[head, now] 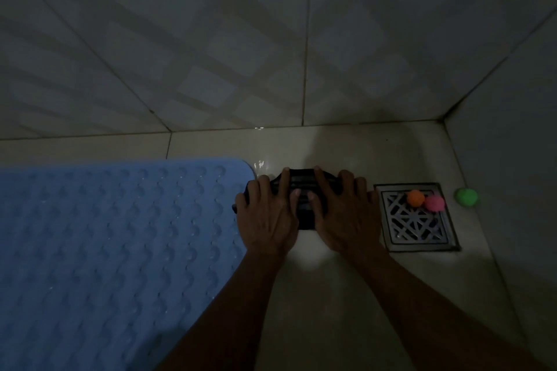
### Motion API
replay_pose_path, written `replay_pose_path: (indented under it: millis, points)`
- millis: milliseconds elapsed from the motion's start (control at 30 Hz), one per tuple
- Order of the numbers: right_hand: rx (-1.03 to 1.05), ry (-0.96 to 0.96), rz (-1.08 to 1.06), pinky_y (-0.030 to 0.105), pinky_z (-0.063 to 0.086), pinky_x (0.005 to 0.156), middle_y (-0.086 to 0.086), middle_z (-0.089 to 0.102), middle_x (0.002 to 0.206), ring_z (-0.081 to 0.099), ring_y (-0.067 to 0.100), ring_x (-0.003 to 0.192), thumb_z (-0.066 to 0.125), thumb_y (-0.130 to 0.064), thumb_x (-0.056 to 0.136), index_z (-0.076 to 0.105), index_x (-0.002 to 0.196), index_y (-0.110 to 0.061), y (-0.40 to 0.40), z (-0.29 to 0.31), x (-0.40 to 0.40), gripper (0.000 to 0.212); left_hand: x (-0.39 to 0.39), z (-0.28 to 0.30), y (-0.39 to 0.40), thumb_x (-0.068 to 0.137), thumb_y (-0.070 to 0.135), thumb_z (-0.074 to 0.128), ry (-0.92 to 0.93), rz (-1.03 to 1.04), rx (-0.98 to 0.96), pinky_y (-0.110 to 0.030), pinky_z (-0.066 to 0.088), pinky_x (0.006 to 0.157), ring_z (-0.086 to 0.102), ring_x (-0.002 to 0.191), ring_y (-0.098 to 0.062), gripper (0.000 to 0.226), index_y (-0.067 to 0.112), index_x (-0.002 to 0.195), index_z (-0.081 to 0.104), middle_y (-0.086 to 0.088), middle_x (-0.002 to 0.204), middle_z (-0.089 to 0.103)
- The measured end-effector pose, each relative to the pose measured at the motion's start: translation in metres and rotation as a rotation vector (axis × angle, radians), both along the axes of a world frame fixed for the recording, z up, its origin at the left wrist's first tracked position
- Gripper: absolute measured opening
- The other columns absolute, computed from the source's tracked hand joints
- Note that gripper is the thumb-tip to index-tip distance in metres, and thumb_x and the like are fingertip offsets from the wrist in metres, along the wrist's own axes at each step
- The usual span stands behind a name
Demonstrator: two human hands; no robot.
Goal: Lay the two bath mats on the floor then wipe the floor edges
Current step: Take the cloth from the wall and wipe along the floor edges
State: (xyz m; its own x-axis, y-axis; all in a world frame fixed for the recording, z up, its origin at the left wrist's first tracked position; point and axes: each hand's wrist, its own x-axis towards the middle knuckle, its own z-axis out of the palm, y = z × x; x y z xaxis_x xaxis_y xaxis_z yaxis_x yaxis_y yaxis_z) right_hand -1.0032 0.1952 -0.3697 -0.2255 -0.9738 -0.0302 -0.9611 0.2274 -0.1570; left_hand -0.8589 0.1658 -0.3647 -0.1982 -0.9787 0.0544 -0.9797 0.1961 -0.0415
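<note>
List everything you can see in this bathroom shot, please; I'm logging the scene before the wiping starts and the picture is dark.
Blue rubber bath mat with raised bumps: one, blue, flat on the floor at left.
Dark ribbed cloth or mat: one, black, on the floor under both hands, beside the blue mat's right end; which it is, too dark to tell.
Square metal floor drain grate: one, silver, floor at right.
Small fuzzy balls: three; orange and pink on the grate, green on the floor near the right wall.
Tiled floor: pale, wet patch near the back wall.
Tiled walls: pale, back and right.
Left hand: pressing the dark item.
Right hand: pressing it too.
</note>
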Motion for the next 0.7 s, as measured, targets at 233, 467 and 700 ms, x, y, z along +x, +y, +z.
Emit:
replay_pose_path:
  millis: [233, 467, 700]
  points:
    - [0.052, -0.009, -0.011, 0.047, 0.040, 0.092, 0.013, 0.047, 0.140, 0.043, 0.036, 0.118, 0.031, -0.058, 0.100, 0.032, 0.153, -0.037, 0.038, 0.007, 0.009, 0.057, 0.009, -0.001, 0.037, 0.104, 0.053, 0.032, 0.018, 0.005, 0.051, -0.044, 0.037, 0.085, 0.052, 0.104, -0.030, 0.054, 0.027, 0.150, 0.042, -0.010, 0.119, 0.058]
    - [0.133, -0.071, -0.040, 0.050, 0.037, 0.101, 0.016, 0.035, 0.145, 0.033, 0.038, 0.127, 0.032, -0.059, 0.100, 0.021, 0.154, -0.046, 0.069, 0.015, 0.016, 0.056, 0.023, 0.003, 0.073, 0.104, 0.052, 0.034, 0.038, -0.037, 0.028, -0.042, 0.039, 0.076, 0.054, 0.097, -0.032, 0.052, 0.024, 0.145, 0.050, -0.012, 0.112, 0.060]
    - [0.088, -0.048, -0.055, 0.047, 0.037, 0.093, 0.016, 0.045, 0.131, 0.041, 0.035, 0.115, 0.027, -0.059, 0.100, 0.021, 0.155, -0.041, 0.097, 0.012, 0.026, 0.058, 0.029, 0.002, 0.092, 0.104, 0.054, 0.031, -0.008, -0.038, 0.047, -0.043, 0.042, 0.078, 0.052, 0.102, -0.031, 0.054, 0.029, 0.150, 0.043, -0.012, 0.116, 0.058]
